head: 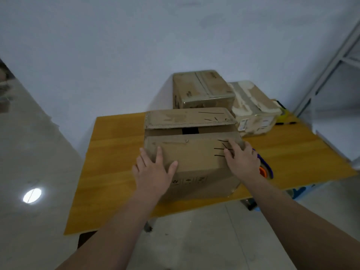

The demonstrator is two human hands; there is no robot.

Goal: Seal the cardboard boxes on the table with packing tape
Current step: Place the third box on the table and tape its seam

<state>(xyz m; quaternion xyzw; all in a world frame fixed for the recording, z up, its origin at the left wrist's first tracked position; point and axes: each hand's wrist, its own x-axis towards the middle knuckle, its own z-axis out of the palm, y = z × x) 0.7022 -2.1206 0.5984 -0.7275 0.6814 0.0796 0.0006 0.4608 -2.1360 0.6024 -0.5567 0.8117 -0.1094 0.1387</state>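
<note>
A brown cardboard box [194,158] stands near the front edge of the wooden table [116,152]. Its two top flaps are nearly closed, with a dark gap between them. My left hand [153,168] lies flat with straight fingers on the left part of the near flap. My right hand [243,158] presses on the flap's right end, fingers spread. A tape dispenser [266,170], blue with an orange part, lies on the table just behind my right hand, mostly hidden by it.
Two more boxes stand at the back: a taped brown one [202,90] and a worn, torn one [253,108] to its right. A yellow object [283,114] lies behind the worn box. A white wall is behind; metal shelving [331,65] stands at the right.
</note>
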